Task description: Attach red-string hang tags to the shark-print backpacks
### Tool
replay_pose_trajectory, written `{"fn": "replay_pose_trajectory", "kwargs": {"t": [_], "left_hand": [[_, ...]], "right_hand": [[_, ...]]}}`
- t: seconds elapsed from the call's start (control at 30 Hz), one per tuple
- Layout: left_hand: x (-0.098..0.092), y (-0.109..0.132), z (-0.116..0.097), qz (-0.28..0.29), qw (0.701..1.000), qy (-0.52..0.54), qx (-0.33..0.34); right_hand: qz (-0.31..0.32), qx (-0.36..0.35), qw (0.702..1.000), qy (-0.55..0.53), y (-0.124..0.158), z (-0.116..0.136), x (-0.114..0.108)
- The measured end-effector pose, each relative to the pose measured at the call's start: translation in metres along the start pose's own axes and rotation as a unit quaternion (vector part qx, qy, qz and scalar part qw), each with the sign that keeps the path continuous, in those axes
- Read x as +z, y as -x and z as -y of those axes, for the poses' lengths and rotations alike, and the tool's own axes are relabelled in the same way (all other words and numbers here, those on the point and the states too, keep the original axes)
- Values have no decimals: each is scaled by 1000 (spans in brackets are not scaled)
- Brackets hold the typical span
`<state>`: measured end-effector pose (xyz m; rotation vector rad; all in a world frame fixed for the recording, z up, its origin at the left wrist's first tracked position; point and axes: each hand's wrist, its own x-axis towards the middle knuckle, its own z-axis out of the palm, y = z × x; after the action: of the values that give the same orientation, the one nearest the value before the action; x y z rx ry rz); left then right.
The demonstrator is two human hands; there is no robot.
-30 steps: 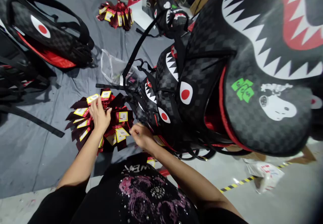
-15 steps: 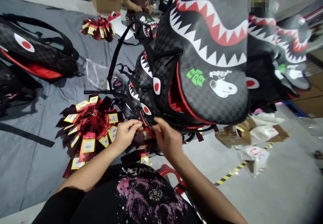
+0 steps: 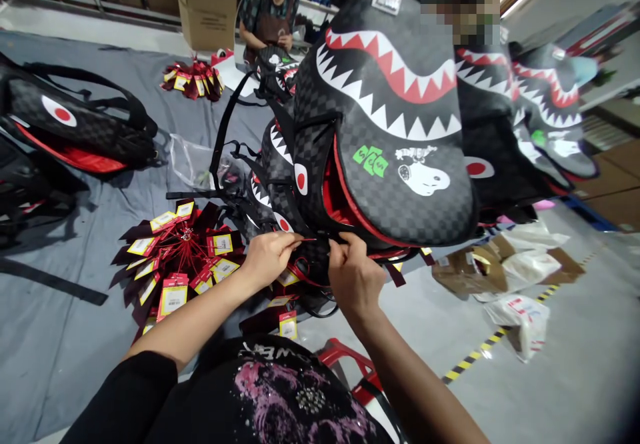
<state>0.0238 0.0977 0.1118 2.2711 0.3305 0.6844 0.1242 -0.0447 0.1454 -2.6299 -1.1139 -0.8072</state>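
A pile of black checkered backpacks [image 3: 380, 131] printed with shark mouths and red-dot eyes rises in front of me. My left hand [image 3: 267, 257] pinches a thin red string stretched to the right, a hang tag dangling under it. My right hand [image 3: 353, 274] is closed on the lower edge of the nearest backpack, beside its red-lined zipper opening. A fan of dark red hang tags [image 3: 175, 257] with yellow labels lies on the grey floor cloth [image 3: 60, 337] just left of my left hand.
More backpacks [image 3: 75, 127] lie at far left. A second tag bundle [image 3: 193, 81] and a cardboard box [image 3: 207, 7] sit at the back, where another person [image 3: 270, 14] works. A clear plastic bag [image 3: 193, 161], crumpled paper and bags [image 3: 505, 271], and yellow-black floor tape [image 3: 480, 351] surround the pile.
My left hand left the fan of tags and came to the backpack with a tag's string. My right hand rose to the backpack's edge. The view tilted up and back.
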Motion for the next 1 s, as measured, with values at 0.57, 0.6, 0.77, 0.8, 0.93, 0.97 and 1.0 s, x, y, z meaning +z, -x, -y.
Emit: {"fn": "replay_pose_trajectory", "kwargs": {"t": [0.57,0.6,0.77,0.8,0.93,0.97,1.0], "left_hand": [[-1,-22,-15,70,993,-97,19],[-2,-23,-16,73,990,-115,36],[-6,-27,-13,112,977,-136,120],[-6,-29,-12,116,980,-113,113],[-7,-37,-14,139,988,7,60],[-8,-39,-16,145,988,29,47],[-9,-40,-18,154,986,49,34]], "right_hand": [[108,72,960,-249,-29,2,-29],[110,64,957,-260,-27,2,-31],[141,22,957,-253,-13,-3,-32],[142,9,962,-234,-12,-5,-32],[114,-55,981,-147,-6,-14,-28],[107,-67,980,-152,-5,-16,-26],[98,-74,978,-170,-3,-18,-25]]}}
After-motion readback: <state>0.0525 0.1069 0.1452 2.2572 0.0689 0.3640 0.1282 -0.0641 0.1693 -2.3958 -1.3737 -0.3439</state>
